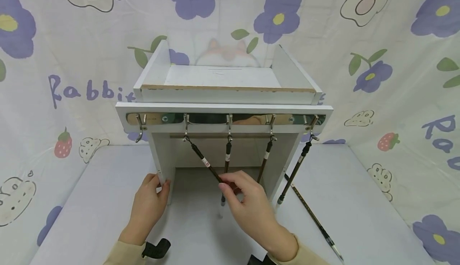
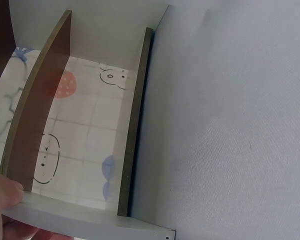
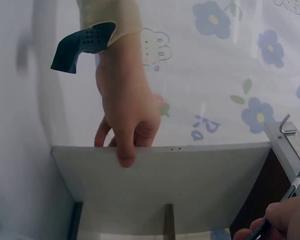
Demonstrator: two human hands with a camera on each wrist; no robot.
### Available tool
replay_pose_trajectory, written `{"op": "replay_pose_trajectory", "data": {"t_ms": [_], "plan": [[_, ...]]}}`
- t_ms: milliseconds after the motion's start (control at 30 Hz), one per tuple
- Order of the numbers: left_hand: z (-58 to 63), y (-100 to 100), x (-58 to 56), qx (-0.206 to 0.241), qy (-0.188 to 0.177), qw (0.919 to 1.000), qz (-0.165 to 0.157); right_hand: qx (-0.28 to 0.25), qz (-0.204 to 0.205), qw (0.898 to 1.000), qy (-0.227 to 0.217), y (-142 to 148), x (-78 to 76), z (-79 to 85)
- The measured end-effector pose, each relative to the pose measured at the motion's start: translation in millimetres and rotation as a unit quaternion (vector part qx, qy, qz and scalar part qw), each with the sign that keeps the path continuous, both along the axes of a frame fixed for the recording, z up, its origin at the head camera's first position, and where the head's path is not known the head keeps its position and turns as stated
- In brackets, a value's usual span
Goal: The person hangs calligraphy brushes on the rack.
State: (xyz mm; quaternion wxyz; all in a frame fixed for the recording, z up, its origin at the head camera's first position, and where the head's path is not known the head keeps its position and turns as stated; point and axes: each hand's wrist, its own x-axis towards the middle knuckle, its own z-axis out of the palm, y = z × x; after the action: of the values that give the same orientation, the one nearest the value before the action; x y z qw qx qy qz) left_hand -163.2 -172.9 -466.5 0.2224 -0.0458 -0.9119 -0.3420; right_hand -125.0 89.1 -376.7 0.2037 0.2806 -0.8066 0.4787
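A small white shelf unit (image 1: 223, 97) stands on the table with a metal hook rail (image 1: 208, 118) across its front. My left hand (image 1: 149, 201) holds the front edge of its left side panel (image 1: 162, 157), thumb on the inner face; the right wrist view shows that grip too. With thumb and fingers, my right hand (image 1: 251, 209) pinches a dark paintbrush (image 1: 203, 159) hanging by a loop from the second hook, drawing it slantwise. Its lower end is hidden by the hand. Beside it hang another brush (image 1: 227, 157) on the third hook, one (image 1: 265, 161) on the fourth and one (image 1: 294, 173) on the fifth.
A loose paintbrush (image 1: 314, 219) lies on the white tabletop (image 1: 359, 201) right of the unit. The leftmost hook (image 1: 139, 127) carries nothing. A patterned cloth (image 1: 230, 25) covers the walls behind and at the sides. Inner dividers (image 2: 35, 105) show in the left wrist view.
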Motion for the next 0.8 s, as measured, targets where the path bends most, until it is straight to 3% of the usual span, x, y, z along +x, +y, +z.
{"op": "replay_pose_trajectory", "data": {"t_ms": [333, 600, 800], "plan": [[-1.3, 0, -0.4, 0.001, 0.002, 1.0000, 0.001, -0.018, 0.062, 0.998, -0.011, -17, -3.1, -14.9], [-0.7, 1, -0.3, -0.001, 0.004, 1.0000, 0.001, -0.021, 0.056, 0.998, 0.002, -34, -10.2, -28.5], [-0.8, 1, -0.8, 0.000, 0.001, 1.0000, 0.001, -0.027, 0.032, 0.999, -0.017, -47, -13.9, -31.3]]}}
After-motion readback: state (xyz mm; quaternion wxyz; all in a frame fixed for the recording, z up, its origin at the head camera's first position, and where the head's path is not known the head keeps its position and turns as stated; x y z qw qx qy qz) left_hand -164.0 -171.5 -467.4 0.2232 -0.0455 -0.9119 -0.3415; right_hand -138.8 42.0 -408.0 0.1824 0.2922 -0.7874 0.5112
